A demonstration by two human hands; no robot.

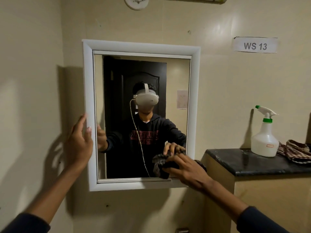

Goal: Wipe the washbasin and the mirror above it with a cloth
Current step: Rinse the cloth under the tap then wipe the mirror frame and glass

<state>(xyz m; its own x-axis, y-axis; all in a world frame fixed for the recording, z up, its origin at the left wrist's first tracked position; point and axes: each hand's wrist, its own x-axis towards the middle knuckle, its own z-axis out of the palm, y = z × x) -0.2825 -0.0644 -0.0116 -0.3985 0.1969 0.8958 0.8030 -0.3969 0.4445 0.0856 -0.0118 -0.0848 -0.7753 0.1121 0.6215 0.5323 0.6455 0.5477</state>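
Cloth [161,163] under right hand [188,170]

Both arms reached forward and upward, each in a dark sleeve pushed back from the wrist, forearms bare. The left hand [79,140] was raised with its palm turned inward, fingers straight and slightly spread, the fingertips [88,129] at the left edge of the mirror frame [89,98]; whether they touched it could not be told. The right hand [186,169] was stretched out palm down, wrist nearly level, fingers spread and bent over a dark cloth [159,163], which it pressed against the lower right part of the glass.
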